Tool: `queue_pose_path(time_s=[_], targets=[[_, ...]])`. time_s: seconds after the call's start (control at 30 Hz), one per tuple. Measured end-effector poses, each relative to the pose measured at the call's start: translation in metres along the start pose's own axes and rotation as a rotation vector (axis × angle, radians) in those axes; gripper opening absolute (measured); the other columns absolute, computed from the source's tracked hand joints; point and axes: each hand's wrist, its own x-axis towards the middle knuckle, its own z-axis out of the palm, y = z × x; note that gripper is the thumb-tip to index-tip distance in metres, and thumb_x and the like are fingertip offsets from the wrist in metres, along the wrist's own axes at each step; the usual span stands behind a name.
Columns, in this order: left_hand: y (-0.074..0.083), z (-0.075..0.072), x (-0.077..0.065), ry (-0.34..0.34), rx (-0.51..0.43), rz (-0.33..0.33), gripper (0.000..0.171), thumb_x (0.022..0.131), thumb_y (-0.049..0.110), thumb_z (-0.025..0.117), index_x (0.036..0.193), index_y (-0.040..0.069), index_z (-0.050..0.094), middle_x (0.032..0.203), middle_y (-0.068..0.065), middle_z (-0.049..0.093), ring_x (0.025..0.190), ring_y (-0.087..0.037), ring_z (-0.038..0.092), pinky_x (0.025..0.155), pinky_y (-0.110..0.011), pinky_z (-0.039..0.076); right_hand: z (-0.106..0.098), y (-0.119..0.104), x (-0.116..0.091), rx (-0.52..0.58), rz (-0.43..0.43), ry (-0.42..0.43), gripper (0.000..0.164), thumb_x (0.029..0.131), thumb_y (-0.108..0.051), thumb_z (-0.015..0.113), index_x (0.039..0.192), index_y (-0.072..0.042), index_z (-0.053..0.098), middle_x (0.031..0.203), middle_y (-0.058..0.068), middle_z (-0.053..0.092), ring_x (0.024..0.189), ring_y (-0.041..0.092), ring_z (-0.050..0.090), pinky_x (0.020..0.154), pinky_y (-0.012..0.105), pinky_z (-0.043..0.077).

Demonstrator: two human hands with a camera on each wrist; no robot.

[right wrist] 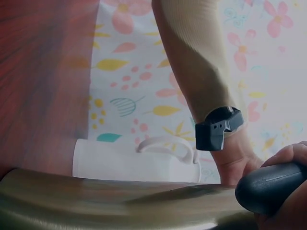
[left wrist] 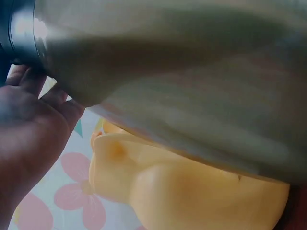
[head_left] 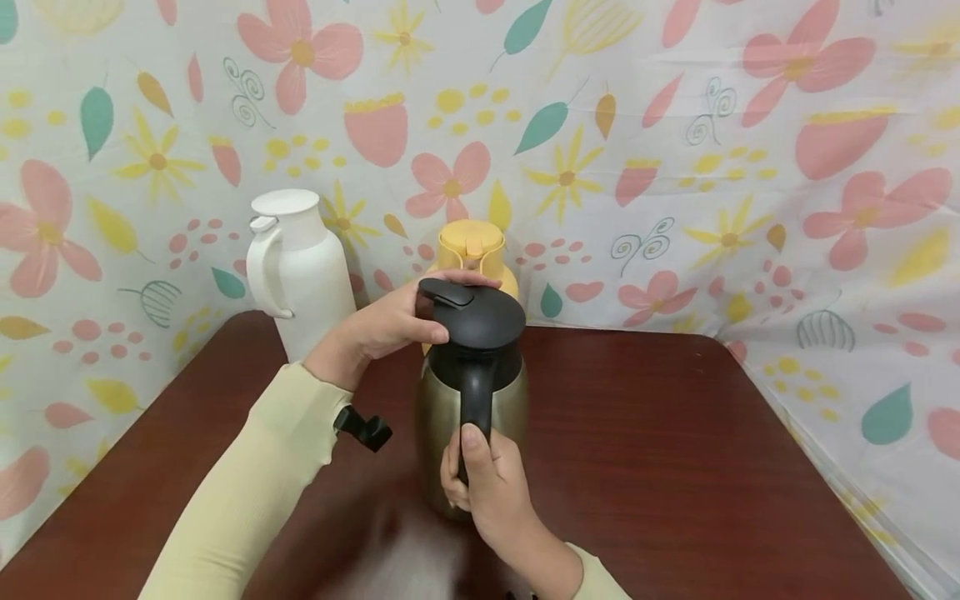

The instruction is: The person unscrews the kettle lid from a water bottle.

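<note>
A gold-brown metal thermos jug (head_left: 435, 425) with a black lid (head_left: 487, 321) stands upright at the table's middle, its black handle (head_left: 476, 392) facing me. My right hand (head_left: 495, 487) grips that handle low down, thumb along its near side. From the left, my left hand (head_left: 393, 321) holds the lid and neck, thumb in front and fingers behind. The left wrist view shows its fingers (left wrist: 55, 98) against the jug's neck. Close behind the jug is a yellow jug (head_left: 472, 237), mostly hidden. Whether the metal jug's base touches the table cannot be told.
A white jug (head_left: 311, 267) stands at the back left, its handle to the left, beyond my left forearm. The dark red table (head_left: 637, 450) reaches back to a flowered cloth (head_left: 645, 208). A black wrist mount (head_left: 363, 427) sticks out from my left wrist.
</note>
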Motion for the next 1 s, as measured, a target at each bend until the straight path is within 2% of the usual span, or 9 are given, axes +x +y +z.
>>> queue_pose_path(time_s=[0.1,0.3,0.5,0.67,0.83,0.93,1.0], targets=[[0.002,0.005,0.001,0.055,0.028,-0.014,0.082,0.071,0.050,0.091,0.140,0.024,0.056,0.140,0.012,0.059,0.127,-0.012,0.059,0.105,-0.023,0.047,-0.002,0.000,0.000,-0.005,-0.004,0.007,0.054,0.114,-0.027,0.032,0.072,0.006,0.036,0.047,0.019,0.029,0.038,0.013,0.028,0.036,0.021,0.030],[0.002,0.014,-0.004,0.144,0.066,-0.031,0.104,0.070,0.054,0.090,0.149,0.005,0.045,0.138,0.010,0.058,0.127,-0.010,0.058,0.103,-0.023,0.047,-0.001,-0.001,-0.001,0.013,0.004,0.007,0.052,0.114,-0.025,0.032,0.072,0.007,0.036,0.048,0.019,0.028,0.040,0.010,0.028,0.035,0.021,0.028],[0.004,0.024,-0.010,0.240,0.079,-0.036,0.111,0.066,0.062,0.090,0.149,0.002,0.046,0.132,0.006,0.062,0.122,-0.010,0.061,0.099,-0.023,0.050,0.000,0.000,-0.001,0.011,0.015,0.011,0.053,0.114,-0.026,0.032,0.072,0.006,0.037,0.048,0.020,0.028,0.039,0.010,0.028,0.035,0.021,0.028],[0.007,0.037,-0.016,0.352,0.141,-0.014,0.101,0.070,0.055,0.090,0.147,0.003,0.051,0.138,0.002,0.059,0.130,-0.013,0.053,0.108,-0.027,0.042,0.002,0.000,-0.001,0.004,0.017,0.018,0.053,0.113,-0.025,0.033,0.071,0.006,0.037,0.048,0.019,0.028,0.039,0.011,0.028,0.035,0.020,0.027],[0.010,0.054,-0.020,0.497,0.166,-0.023,0.082,0.076,0.036,0.089,0.146,0.009,0.055,0.144,-0.006,0.057,0.140,-0.016,0.044,0.120,-0.041,0.031,0.002,0.000,-0.001,-0.009,0.012,0.027,0.054,0.113,-0.026,0.032,0.071,0.006,0.037,0.047,0.019,0.028,0.039,0.010,0.028,0.035,0.019,0.027],[0.011,0.067,-0.021,0.614,0.245,-0.051,0.075,0.078,0.027,0.087,0.145,0.015,0.057,0.144,-0.006,0.060,0.142,-0.018,0.045,0.122,-0.048,0.029,0.002,0.000,-0.001,-0.014,0.013,0.035,0.053,0.113,-0.025,0.032,0.071,0.006,0.038,0.047,0.019,0.028,0.038,0.010,0.028,0.035,0.019,0.028],[0.012,0.079,-0.019,0.708,0.328,-0.080,0.073,0.078,0.026,0.086,0.145,0.019,0.057,0.144,-0.005,0.061,0.140,-0.018,0.050,0.120,-0.049,0.034,0.003,-0.002,0.000,-0.020,0.027,0.046,0.053,0.113,-0.025,0.032,0.071,0.006,0.038,0.047,0.019,0.029,0.039,0.007,0.029,0.035,0.019,0.028]])
